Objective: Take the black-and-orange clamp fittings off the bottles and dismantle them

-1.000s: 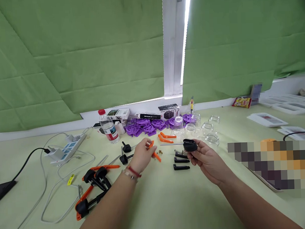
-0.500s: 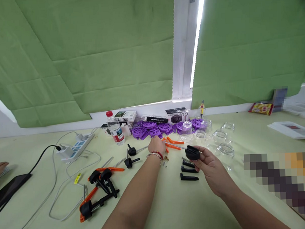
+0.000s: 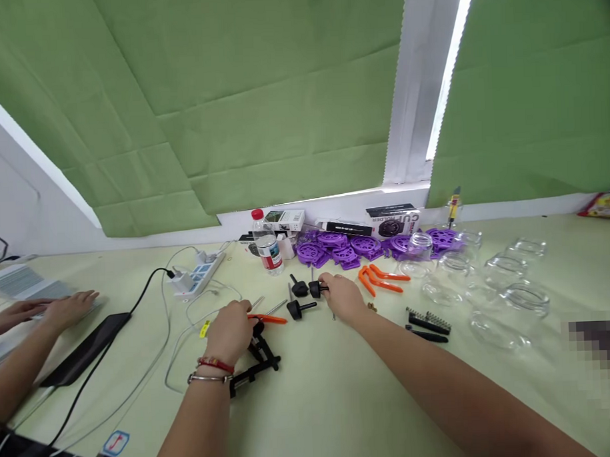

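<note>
My right hand (image 3: 343, 298) reaches left across the table, its fingertips pinching a black knob-shaped part (image 3: 315, 289) with a thin metal rod. Close beside it lie two similar black parts (image 3: 295, 309), also with rods. Palm down, my left hand (image 3: 231, 332) is over a group of black-and-orange assemblies; an orange handle (image 3: 268, 318) and black arms (image 3: 255, 373) stick out past it. Its fingers are mostly hidden, so whether it grips one of them does not show. Loose orange handles (image 3: 384, 279) lie beyond my right hand.
Purple plastic discs (image 3: 346, 247), boxes (image 3: 392, 220) and a water bottle (image 3: 268, 246) line the wall. Clear glass-like cups (image 3: 504, 271) stand right, near black bars with springs (image 3: 428, 321). Left are a power strip (image 3: 201, 275), cables and another person's hands (image 3: 70, 310).
My right hand has carried the black part left, down beside the two similar ones. My left hand has left the orange handles and moved onto the assemblies. The view has turned left.
</note>
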`<state>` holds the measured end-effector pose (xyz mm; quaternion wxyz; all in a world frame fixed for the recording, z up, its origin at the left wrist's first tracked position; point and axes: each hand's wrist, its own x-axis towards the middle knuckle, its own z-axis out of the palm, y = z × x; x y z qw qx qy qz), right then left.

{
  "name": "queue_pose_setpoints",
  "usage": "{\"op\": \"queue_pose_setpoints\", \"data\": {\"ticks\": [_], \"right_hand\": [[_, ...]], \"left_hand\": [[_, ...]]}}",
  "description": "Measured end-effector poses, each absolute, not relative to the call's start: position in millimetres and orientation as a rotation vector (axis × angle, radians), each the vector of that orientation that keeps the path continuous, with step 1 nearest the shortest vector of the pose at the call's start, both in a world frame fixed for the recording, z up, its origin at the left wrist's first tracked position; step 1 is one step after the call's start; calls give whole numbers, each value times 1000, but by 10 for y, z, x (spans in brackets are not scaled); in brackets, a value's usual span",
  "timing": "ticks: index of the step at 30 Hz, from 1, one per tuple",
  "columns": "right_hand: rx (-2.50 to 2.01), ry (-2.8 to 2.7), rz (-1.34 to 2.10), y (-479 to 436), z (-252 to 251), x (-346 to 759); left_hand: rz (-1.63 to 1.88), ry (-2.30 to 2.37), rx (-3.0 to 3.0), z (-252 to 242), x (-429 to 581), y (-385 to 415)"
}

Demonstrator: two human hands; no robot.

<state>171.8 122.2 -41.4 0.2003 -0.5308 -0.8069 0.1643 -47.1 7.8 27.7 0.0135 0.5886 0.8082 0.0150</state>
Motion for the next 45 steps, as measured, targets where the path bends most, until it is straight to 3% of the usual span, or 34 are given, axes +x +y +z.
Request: {"op": "queue_pose_setpoints", "data": {"ticks": [12,18,23,25,27,34,37,41,45], "right_hand": [[-1324,-2279,572,1119,-316,1889],[-1169,-1898,972,818,-203,2253],[-996,-1657,1609,278,7,2348],[-866,-1608,1814,70,59,2364],[-819,-1555,1899,-62,60,2418],[-991,-1550,1717,-64,-153,2843],[-937,-1603,1642,-48,-237,2920],[-874,-1689,1532,-38,-285,2943],[-840,-1645,1616,-45,-257,2973]], "left_hand": [[-4,2345,1950,195,-444,149],[116,2469,1989,492,-465,-26],[789,2411,2090,554,-21,-198],[1110,2185,2157,435,285,-216],[1219,1975,2146,285,569,-209],[1304,1414,1353,61,987,-57],[1177,1186,1133,70,1049,-19],[880,891,1014,18,1054,-39],[898,834,1115,-44,982,-75]]}}
